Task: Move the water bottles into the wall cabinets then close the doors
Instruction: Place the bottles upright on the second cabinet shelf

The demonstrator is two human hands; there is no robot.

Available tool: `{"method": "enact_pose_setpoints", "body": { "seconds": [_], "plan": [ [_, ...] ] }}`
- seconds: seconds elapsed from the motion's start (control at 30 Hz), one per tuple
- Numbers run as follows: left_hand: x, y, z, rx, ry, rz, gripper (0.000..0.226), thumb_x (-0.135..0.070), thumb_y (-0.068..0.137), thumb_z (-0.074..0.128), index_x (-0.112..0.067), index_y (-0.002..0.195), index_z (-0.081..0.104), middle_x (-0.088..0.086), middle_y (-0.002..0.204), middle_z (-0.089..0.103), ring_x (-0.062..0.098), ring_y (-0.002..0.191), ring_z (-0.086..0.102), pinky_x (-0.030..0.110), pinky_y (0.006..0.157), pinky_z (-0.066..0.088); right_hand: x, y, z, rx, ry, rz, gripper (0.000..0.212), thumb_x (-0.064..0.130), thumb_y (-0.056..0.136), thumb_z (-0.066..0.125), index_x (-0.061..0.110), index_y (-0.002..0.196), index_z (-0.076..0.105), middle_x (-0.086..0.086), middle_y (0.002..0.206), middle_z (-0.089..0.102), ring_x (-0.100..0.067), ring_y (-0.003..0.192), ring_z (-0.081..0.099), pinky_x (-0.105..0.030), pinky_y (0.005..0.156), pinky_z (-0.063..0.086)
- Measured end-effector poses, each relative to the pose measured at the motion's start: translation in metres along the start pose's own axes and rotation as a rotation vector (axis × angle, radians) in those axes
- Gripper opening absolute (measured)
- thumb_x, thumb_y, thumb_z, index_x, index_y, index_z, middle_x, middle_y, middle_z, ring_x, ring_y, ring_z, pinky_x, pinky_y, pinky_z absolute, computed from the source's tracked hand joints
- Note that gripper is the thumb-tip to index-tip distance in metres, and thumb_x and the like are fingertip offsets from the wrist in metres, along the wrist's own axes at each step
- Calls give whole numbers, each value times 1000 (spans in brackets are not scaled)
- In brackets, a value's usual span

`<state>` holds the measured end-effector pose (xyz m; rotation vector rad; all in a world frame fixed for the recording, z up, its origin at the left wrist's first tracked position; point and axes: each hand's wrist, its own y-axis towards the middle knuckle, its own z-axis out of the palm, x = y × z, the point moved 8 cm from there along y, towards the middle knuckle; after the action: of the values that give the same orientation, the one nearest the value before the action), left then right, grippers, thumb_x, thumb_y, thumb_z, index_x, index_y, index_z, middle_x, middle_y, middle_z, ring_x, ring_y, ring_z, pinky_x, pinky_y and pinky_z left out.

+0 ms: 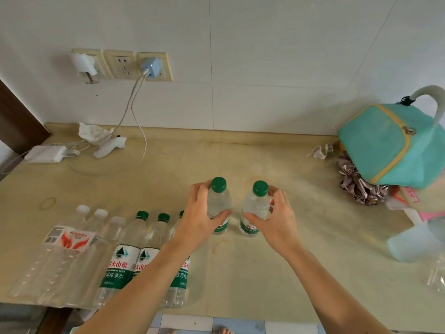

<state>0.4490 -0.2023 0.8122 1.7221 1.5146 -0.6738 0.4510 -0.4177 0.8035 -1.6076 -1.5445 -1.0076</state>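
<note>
Fingers of the left hand curl around one small green-capped bottle, thumb across its front; the right hand wraps a second small bottle likewise. Both bottles stand upright on the beige counter, near each other but apart, and look filled with clear water. Left of them stand three taller green-capped bottles and three white-capped bottles, probably shrink-wrapped together. A teal bag sits at the right.
</note>
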Motion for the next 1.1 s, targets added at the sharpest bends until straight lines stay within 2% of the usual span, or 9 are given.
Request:
{"method": "enact_pose_setpoints", "body": {
  "seconds": [0.2, 0.3, 0.4, 0.5, 0.57, 0.67, 0.8, 1.0, 1.1],
  "plan": [
    [29, -8, 16, 113, -64, -183, 83, -44, 78, 84, -30, 141, 32, -11, 133, 47, 5, 119, 47, 23, 94, 41, -25, -9, 13, 79, 102, 108, 96, 46, 61, 90, 37, 141, 37, 20, 133, 48, 0, 120, 52, -19, 91, 43],
    [42, -12, 21, 136, -104, -260, 79, -43, 76, 84, -33, 136, 34, -9, 127, 56, 12, 117, 55, 33, 94, 49, -48, -17, 25, 121, 88, 184, 103, 43, 60, 94, 27, 145, 39, 9, 137, 50, -11, 125, 53, -26, 98, 43],
    [49, -9, 27, 176, -145, -298, 80, -43, 74, 85, -38, 135, 34, -14, 125, 57, 5, 116, 55, 16, 84, 44, -62, -18, 33, 135, 102, 236, 93, 31, 66, 94, 31, 143, 43, 10, 135, 56, -12, 123, 56, -28, 101, 46],
    [50, -6, 27, 200, -172, -296, 74, -41, 75, 86, -44, 130, 36, -18, 121, 59, -5, 109, 55, 5, 75, 41, -56, -12, 35, 94, 177, 258, 71, 19, 70, 92, 59, 114, 53, 25, 110, 70, 5, 104, 66, -8, 78, 50],
    [50, -4, 26, 207, -198, -295, 72, -38, 74, 87, -44, 127, 39, -18, 118, 61, -12, 104, 55, 3, 73, 41, -50, -12, 35, 48, 224, 264, 65, 15, 71, 90, 59, 105, 57, 30, 103, 70, 9, 94, 67, -4, 69, 49],
    [50, -3, 22, 219, -233, -276, 66, -33, 74, 87, -40, 124, 45, -17, 113, 64, -18, 99, 55, 0, 69, 40, -44, -18, 36, -29, 301, 278, 60, 9, 70, 90, 43, 110, 61, 22, 99, 73, 5, 87, 69, -7, 65, 52],
    [44, 0, 5, 240, -292, -231, 61, -33, 75, 88, -37, 122, 49, -20, 112, 65, -10, 103, 58, 6, 72, 42, -23, -30, 34, -97, 377, 267, 58, 9, 69, 90, 27, 118, 64, 12, 100, 76, -3, 90, 72, -11, 68, 53],
    [-21, 33, -68, 101, -456, -18, 51, -33, 70, 92, -47, 102, 54, -19, 102, 70, 2, 98, 68, 13, 77, 52, 73, -29, 6, -240, 418, 105, 56, 10, 69, 92, 27, 117, 66, 10, 99, 77, -5, 89, 73, -18, 69, 56],
    [-76, 52, -119, 25, -524, 130, 56, -31, 70, 92, -49, 108, 56, -18, 104, 71, 4, 99, 69, 14, 80, 53, 144, -26, -20, -292, 432, -51, 54, 18, 70, 91, 29, 117, 66, 10, 103, 77, -5, 93, 73, -17, 72, 56]
  ]
}}
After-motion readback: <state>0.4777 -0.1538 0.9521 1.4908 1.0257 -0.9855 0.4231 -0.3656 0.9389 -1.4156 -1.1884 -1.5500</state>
